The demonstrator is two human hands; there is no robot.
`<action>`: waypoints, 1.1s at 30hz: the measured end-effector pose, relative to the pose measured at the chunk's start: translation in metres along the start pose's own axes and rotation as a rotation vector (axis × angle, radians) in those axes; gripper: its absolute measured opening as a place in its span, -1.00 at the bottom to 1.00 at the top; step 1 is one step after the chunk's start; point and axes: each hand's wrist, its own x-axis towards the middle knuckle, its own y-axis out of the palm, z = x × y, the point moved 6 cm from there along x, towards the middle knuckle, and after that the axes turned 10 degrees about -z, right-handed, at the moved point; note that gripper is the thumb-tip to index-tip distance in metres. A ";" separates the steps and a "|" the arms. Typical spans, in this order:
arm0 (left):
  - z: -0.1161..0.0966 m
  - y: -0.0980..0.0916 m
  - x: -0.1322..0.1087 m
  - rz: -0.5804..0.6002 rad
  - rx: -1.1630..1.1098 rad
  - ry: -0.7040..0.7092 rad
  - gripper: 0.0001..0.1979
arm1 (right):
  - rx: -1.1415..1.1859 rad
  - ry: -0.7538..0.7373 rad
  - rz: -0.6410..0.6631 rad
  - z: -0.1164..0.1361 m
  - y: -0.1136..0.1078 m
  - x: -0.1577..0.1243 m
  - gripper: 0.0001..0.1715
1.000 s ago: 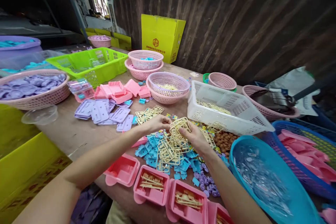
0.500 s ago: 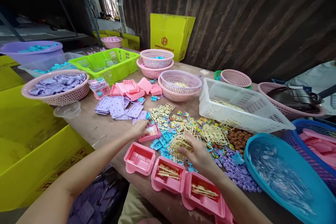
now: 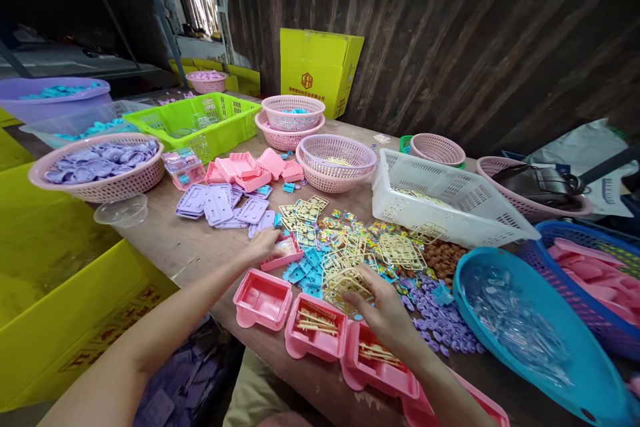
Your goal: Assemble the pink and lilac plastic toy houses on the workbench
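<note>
While poised just beyond pink boxes [image 3: 330,345] lining the near edge of the surface [image 3: 195,243], pinching cream frames [image 3: 346,285] with the right grip [image 3: 383,297]. Can see cream sticks [image 3: 317,321] in second and third boxes from left. Got the frames by their right side: thumb on the near side, fingers curled over the top, most of the lattice jutting out left of the grip. Can't tell if touching the loose frames [image 3: 400,252] piled just behind.

Close by on the right: purple discs [image 3: 445,320], then a teal tub [image 3: 607,373] of clear parts [image 3: 520,320]. Between both grips: blue parts [image 3: 305,273].

Farther out, left grip [image 3: 265,245] over the left end of a pink tray [image 3: 285,261], fingers bent down; can't tell whether pinching anything or just resting there. Past that: purple plates [image 3: 217,203] left, brown pieces [image 3: 445,260] right. Then white basket [image 3: 450,223], lilac colander [image 3: 340,147] nested in a pink one, green crate [image 3: 200,140]. Farthest: yellow carton [image 3: 320,60] by the dark wall [image 3: 450,47].
</note>
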 end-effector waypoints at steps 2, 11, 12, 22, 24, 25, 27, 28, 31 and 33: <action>-0.002 0.000 -0.001 -0.010 -0.003 0.018 -0.82 | 0.011 0.013 -0.011 -0.001 0.000 -0.003 -0.66; 0.001 -0.011 0.002 -0.053 -0.079 0.015 -0.84 | 0.034 0.019 -0.034 0.000 -0.002 -0.008 -0.70; 0.002 -0.013 0.003 -0.049 -0.084 0.024 -0.85 | 0.034 0.021 -0.030 0.000 -0.002 -0.008 -0.70; 0.006 0.000 0.004 -0.045 -0.015 0.002 -0.90 | 0.049 0.043 -0.068 0.006 0.004 -0.016 -0.84; 0.007 -0.001 0.005 -0.059 -0.023 -0.018 -0.90 | 0.051 0.046 -0.075 0.006 0.004 -0.018 -0.85; 0.008 -0.002 0.005 -0.063 -0.031 -0.026 -0.89 | 0.055 0.046 -0.079 0.007 0.004 -0.019 -0.85; 0.008 -0.005 0.005 -0.070 -0.050 -0.035 -0.85 | 0.072 0.043 -0.086 0.007 0.003 -0.019 -0.86; 0.007 -0.008 0.005 -0.070 -0.062 -0.033 -0.81 | 0.082 0.041 -0.088 0.008 0.003 -0.020 -0.86; 0.002 -0.017 0.005 -0.076 -0.104 -0.008 -0.74 | 0.110 0.046 -0.092 0.008 0.003 -0.021 -0.87; -0.001 -0.023 0.005 -0.087 -0.128 0.010 -0.76 | 0.121 0.056 -0.089 0.007 0.004 -0.021 -0.86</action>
